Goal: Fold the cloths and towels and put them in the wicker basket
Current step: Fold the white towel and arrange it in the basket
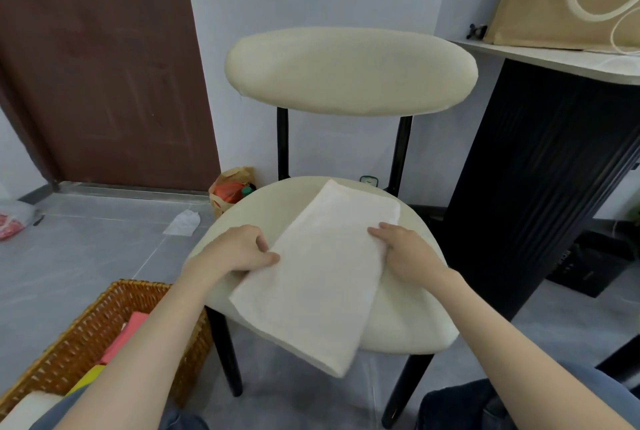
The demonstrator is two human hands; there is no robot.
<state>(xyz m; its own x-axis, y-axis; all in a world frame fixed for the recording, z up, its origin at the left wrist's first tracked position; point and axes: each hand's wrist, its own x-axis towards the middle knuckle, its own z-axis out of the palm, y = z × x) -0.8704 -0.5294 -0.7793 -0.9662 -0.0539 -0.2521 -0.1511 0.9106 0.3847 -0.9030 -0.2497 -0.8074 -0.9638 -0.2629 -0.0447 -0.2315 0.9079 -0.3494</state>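
I find the towel [318, 277] folded on the chair [408, 319], its near end overhanging the front. Left hand [239, 248] pinches its left edge; right hand [405, 249] grasps its right edge. Basket [104, 319] stands left of the chair.

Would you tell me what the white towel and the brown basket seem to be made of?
The white folded towel looks like soft terry cotton: matt, fuzzy nap, limp overhang. The brown woven basket looks like wicker or rattan, possibly plastic: glossy interlaced strands.
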